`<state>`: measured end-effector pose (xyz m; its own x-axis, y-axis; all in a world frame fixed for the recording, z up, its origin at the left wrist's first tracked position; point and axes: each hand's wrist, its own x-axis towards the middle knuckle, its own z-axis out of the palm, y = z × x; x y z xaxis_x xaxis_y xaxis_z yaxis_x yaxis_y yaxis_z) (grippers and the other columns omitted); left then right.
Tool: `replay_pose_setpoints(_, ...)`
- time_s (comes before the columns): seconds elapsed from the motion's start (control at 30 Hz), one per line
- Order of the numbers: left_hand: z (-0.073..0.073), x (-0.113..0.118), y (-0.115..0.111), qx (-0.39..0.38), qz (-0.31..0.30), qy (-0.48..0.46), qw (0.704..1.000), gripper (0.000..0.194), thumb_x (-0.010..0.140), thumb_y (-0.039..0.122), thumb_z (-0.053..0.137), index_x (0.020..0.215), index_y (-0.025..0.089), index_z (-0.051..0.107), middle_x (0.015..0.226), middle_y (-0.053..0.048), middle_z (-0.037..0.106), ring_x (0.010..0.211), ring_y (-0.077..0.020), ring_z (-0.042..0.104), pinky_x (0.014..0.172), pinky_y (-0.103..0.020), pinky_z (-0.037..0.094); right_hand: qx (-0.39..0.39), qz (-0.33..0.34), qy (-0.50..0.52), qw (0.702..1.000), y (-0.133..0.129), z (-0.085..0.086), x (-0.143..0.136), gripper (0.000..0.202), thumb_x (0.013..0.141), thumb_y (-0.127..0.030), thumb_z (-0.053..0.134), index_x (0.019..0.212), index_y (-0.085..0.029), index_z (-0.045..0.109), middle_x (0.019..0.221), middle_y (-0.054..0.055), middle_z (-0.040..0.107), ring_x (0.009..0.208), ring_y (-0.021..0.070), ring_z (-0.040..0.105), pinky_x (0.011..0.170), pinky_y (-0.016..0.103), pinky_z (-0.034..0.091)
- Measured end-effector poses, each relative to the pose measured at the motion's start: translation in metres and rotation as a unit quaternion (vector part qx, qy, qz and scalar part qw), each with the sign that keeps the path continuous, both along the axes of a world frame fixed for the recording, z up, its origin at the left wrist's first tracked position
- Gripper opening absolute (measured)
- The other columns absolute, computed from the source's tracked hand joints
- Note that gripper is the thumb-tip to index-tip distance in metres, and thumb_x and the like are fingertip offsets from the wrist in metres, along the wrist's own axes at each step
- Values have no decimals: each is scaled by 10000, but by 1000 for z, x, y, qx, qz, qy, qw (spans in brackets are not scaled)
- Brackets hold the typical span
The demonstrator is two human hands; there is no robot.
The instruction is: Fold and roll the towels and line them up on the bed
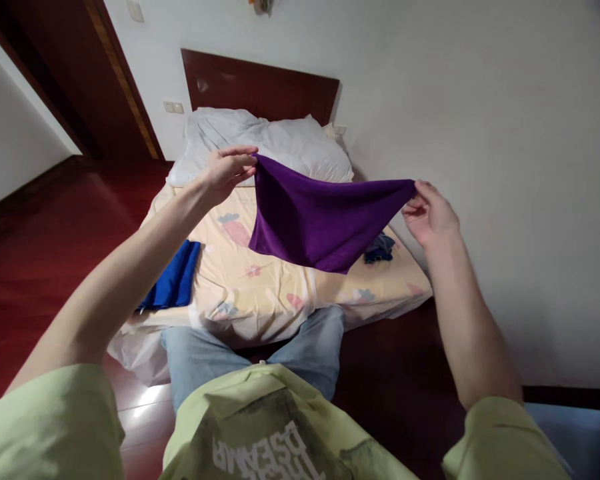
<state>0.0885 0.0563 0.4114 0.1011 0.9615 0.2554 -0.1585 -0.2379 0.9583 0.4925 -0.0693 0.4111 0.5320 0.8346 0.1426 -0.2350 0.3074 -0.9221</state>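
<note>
A purple cloth (320,213) hangs stretched in the air between my two hands, above the bed. My left hand (229,173) pinches its upper left corner between thumb and fingers. At the upper right corner, my right hand (431,212) is closed on the cloth in the same way. The top edge sags a little, and the lower edge hangs free. Below my left forearm lies a folded blue cloth (180,273) on the bed's left side. Partly hidden behind the purple cloth, a small dark blue bundle of fabric (380,248) rests on the bed's right side.
The bed (253,283) has a cream sheet with carrot and flower prints. Pale pillows (300,143) lean near the dark wooden headboard (260,83). A white wall (520,200) rises on the right, and a brown door (75,73) stands at the far left above the reddish floor (45,247).
</note>
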Motion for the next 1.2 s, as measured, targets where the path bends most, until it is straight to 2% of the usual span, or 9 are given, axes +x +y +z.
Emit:
replay_pose_setpoints(0.17, -5, -1, -3, -1, 26, -7, 1000, 225, 802, 239, 844, 967, 156, 717, 876, -56, 689, 937, -198, 714, 959, -392, 608, 6, -22, -58, 998, 2, -7, 7, 426, 772, -211, 892, 713, -206, 470, 587, -111, 434, 484, 42, 382, 468, 195, 271)
replay_pose_setpoints(0.3, -17, -7, -3, 1, 53, -6, 999, 262, 733, 249, 880, 941, 170, 743, 861, -62, 709, 911, -208, 719, 913, -379, 629, -2, -55, -80, 995, 2, -14, 11, 378, 752, -158, 896, 746, -193, 520, 683, -78, 560, 544, 44, 481, 475, 171, 308)
replay_pose_setpoints(0.47, -25, -15, -3, 6, 85, -9, 996, 252, 695, 221, 889, 908, 177, 762, 877, -70, 726, 940, -221, 723, 911, -403, 634, 3, -55, -94, 994, 4, -23, 11, 292, 734, -96, 888, 780, -172, 611, 722, -45, 624, 589, 49, 545, 489, 159, 365)
replay_pose_setpoints(0.63, -24, -26, -5, 80, 68, 5, 994, 225, 704, 345, 943, 831, 248, 784, 773, 20, 736, 765, -149, 670, 887, -398, 638, 23, -70, -117, 990, 11, -30, 15, 271, 709, -117, 915, 799, -158, 663, 699, -37, 643, 577, 49, 552, 502, 169, 403)
replay_pose_setpoints(0.8, -30, -42, -14, 124, 52, -4, 991, 421, 598, 350, 1024, 811, 108, 754, 690, -16, 709, 589, -78, 619, 614, -244, 585, 24, -54, -181, 982, 3, -37, 15, 305, 688, -231, 965, 844, -169, 710, 740, -15, 694, 635, 84, 622, 570, 215, 497)
replay_pose_setpoints(0.93, -37, -65, -36, 95, 36, 14, 995, 331, 714, 247, 973, 879, 73, 744, 735, -25, 707, 605, -73, 643, 626, -237, 589, 13, -33, -193, 981, -24, -36, 6, 356, 618, -263, 1010, 838, -146, 756, 737, 32, 726, 604, 86, 609, 592, 251, 517)
replay_pose_setpoints(1.03, -41, -84, -55, 69, 15, 41, 997, 233, 814, 172, 897, 935, 61, 732, 792, -12, 697, 689, -89, 695, 764, -304, 635, 4, -15, -213, 977, -44, -33, 0, 400, 540, -312, 1039, 813, -153, 792, 687, 32, 712, 567, 81, 597, 542, 241, 492)
replay_pose_setpoints(1.1, -43, -94, -64, 61, 3, 66, 996, 190, 869, 144, 841, 983, 54, 717, 801, 12, 674, 741, -104, 719, 896, -426, 637, -1, -4, -228, 974, -51, -34, -2, 401, 525, -337, 1041, 801, -167, 805, 669, 27, 700, 561, 78, 596, 528, 236, 479)
replay_pose_setpoints(1.2, -52, -104, -66, 48, 4, 101, 994, 213, 898, 137, 803, 1052, 32, 699, 804, 29, 648, 838, -153, 753, 1037, -625, 542, -21, 21, -225, 974, -46, -44, -1, 382, 541, -329, 1038, 799, -169, 806, 675, 28, 693, 570, 78, 587, 543, 250, 480)
